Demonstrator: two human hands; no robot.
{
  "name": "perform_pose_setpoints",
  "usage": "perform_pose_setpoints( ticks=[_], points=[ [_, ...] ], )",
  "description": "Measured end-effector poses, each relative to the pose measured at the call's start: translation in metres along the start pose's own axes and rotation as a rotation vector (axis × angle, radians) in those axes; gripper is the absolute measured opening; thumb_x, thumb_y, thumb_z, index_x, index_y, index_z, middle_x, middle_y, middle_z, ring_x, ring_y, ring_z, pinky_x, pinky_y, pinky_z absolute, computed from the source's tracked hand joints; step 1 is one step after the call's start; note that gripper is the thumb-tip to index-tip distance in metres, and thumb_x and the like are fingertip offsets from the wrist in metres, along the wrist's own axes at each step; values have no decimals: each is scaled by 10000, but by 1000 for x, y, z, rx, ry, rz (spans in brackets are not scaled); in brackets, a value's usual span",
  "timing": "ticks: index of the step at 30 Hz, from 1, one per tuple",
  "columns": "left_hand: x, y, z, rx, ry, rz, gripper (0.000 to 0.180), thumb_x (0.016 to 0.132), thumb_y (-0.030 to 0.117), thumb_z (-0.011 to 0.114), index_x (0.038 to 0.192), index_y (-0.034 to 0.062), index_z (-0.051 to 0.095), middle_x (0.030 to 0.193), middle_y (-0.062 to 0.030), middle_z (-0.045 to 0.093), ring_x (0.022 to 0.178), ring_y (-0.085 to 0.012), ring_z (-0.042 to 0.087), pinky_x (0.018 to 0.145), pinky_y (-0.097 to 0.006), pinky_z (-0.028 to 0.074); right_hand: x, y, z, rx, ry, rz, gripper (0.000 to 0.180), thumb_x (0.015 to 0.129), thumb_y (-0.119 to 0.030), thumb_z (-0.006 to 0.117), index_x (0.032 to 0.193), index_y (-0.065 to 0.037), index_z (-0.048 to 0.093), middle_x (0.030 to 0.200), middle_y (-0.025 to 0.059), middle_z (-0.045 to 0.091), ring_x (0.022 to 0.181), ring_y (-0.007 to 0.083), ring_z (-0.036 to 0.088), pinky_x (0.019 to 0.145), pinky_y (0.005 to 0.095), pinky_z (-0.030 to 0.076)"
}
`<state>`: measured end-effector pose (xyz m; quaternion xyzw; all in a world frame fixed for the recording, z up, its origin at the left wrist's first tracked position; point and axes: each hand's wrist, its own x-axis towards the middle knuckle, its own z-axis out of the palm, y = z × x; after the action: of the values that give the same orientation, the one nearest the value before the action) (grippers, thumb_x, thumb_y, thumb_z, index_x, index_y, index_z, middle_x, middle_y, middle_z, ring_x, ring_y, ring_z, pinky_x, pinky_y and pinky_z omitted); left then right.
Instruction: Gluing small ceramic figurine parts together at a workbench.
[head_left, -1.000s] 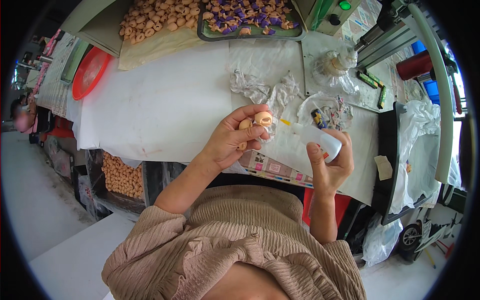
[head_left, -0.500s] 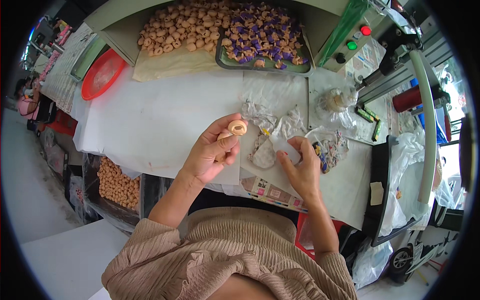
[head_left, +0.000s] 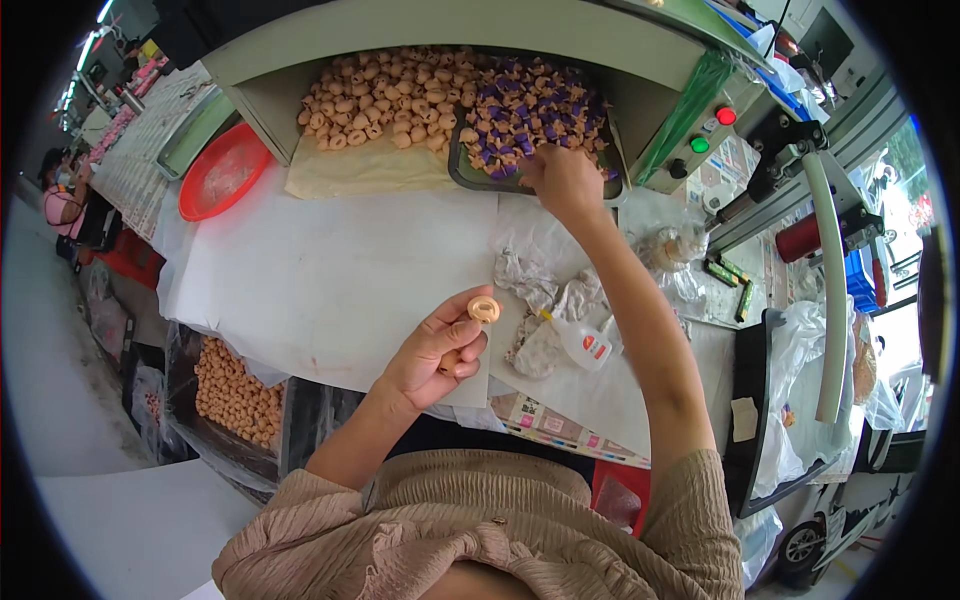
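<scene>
My left hand (head_left: 437, 350) is raised over the front of the worktable, its thumb and fingers closed on a small peach-coloured hollow doll part (head_left: 484, 311) with an opening facing up. Another rounded peach piece (head_left: 451, 364) shows under the curled fingers. Stretched far forward, my right hand (head_left: 566, 182) is at the front of the dark tray (head_left: 470, 181), its fingers bent down among small purple-and-peach figure pieces (head_left: 530, 105). Whatever its fingertips pinch is hidden. A white squeeze bottle (head_left: 583, 344) with a yellow tip lies on crumpled cloths (head_left: 540, 285) beneath my right forearm.
Hollow peach parts (head_left: 385, 95) are heaped left of the tray, under a green-grey housing (head_left: 450, 32). A red basin (head_left: 225, 172) stands at the left. Below the table edge is a bin of peach pieces (head_left: 237, 392). A press arm (head_left: 790, 150) and black tray (head_left: 757, 420) flank the right.
My right hand has let go of the white bottle, now lying on the cloths, and moved forward to the tray. My left hand still holds the peach part.
</scene>
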<state>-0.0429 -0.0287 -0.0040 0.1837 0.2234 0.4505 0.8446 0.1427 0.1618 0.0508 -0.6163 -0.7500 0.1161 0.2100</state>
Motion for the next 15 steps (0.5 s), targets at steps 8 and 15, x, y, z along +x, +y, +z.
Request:
perform_pose_setpoints(
  ticks=[8, 15],
  points=[
    [-13, 2, -7, -39, 55, 3, 450, 906, 77, 604, 1331, 185, 504, 1168, 12, 589, 658, -62, 411, 502, -150, 344, 10, 20, 24, 14, -101, -34, 311, 804, -269, 682, 986, -17, 669, 897, 159, 687, 834, 285, 672, 723, 385, 532],
    [1, -1, -9, 50, 11, 34, 451, 920, 127, 599, 1354, 116, 473, 1129, 6, 590, 653, -62, 430, 495, -169, 352, -109, -4, -29, 942, -229, -24, 210, 862, -51, 649, 1063, 11, 655, 956, 62, 685, 861, 107, 628, 781, 244, 504]
  ],
)
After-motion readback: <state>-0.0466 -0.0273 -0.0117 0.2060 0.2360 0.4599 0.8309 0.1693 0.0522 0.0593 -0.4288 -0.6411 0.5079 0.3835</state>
